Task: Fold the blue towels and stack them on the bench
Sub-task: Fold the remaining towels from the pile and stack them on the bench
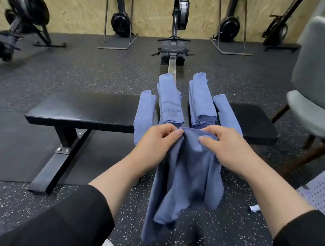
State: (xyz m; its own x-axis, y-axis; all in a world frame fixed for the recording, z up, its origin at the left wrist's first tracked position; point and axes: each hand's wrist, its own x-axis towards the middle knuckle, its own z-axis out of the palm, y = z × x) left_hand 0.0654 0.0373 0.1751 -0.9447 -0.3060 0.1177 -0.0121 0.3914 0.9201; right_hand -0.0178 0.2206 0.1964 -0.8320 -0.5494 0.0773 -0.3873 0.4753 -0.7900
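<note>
Mid-fold, by the look of it: left hand (pixel 157 139) and right hand (pixel 223 146) both pinching the top edge of a blue towel (pixel 186 182), hanging unfolded at lower centre. Four more towels (pixel 170 102) draped across the bench (pixel 78 107) just above (not yet stacked). Next, probably: spread the corners apart, then halve.

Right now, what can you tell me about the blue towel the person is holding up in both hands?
The held blue towel is a soft, matte cloth, plain dusty blue with no print showing. It is unfolded and hangs down in loose, rumpled folds toward the speckled floor, in front of the black bench. The left hand and the right hand pinch its top edge close together, thumbs on the near side. Its lower corners dangle unevenly. It partly hides the near ends of the towels lying on the bench.
</note>
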